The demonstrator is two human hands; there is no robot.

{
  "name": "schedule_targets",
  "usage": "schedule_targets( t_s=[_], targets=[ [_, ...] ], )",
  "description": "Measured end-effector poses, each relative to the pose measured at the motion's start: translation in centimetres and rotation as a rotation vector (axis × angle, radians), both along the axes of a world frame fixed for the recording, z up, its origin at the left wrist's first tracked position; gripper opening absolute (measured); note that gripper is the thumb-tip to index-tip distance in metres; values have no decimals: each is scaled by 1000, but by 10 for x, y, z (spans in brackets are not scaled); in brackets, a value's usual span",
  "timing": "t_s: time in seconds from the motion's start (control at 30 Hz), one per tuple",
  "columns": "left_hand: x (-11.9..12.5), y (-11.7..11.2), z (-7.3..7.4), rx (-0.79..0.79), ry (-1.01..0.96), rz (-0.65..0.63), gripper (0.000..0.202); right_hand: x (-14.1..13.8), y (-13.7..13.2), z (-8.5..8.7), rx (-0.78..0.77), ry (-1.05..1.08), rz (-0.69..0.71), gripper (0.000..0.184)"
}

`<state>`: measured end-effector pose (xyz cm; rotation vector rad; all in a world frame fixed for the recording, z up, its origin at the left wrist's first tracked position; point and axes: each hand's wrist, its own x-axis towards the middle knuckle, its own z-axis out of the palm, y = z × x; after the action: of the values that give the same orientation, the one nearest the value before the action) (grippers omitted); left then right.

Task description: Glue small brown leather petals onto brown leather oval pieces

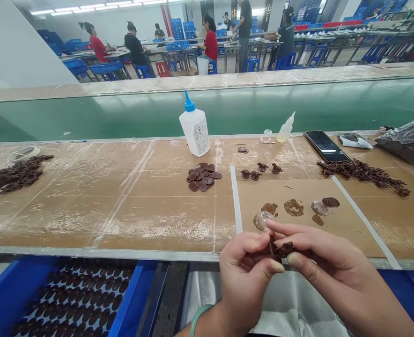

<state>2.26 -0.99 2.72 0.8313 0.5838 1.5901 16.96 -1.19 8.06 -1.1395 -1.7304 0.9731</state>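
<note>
My left hand (245, 276) pinches a small dark brown disc (272, 244), seen nearly edge-on, just over the table's front edge. Close against it, the thumb and fingers of my right hand (329, 267) grip a small dark brown moulded figure (284, 250). The two pieces touch or nearly touch; fingers hide their contact. Just beyond my hands, a round clear dish (263, 220) sits among wet brown smears (293, 207). A second clear dish (319, 208) has a brown disc (331, 202) leaning at its edge. Several finished-looking figures on discs (255, 175) stand farther back.
Loose brown discs (203, 178) lie piled before a white bottle with a blue nozzle (195, 128). A small dropper bottle (286, 128) and a phone (326, 146) stand behind. Dark moulded parts (363, 175) lie right. Below left, a blue crate (131, 295) holds rows of discs.
</note>
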Motion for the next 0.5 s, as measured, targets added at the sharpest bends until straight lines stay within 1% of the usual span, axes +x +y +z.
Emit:
schedule_targets(
  t_s=[0.23,0.4,0.5],
  targets=[
    [0,-1,-4,15,15,9,22,2,0,-6,15,13,3,18],
    [0,-2,-6,-1,9,-3,19,4,0,-3,-2,-14,-7,13],
    [0,-4,-5,-5,11,10,19,4,0,-3,-3,-32,-10,13]
  ],
)
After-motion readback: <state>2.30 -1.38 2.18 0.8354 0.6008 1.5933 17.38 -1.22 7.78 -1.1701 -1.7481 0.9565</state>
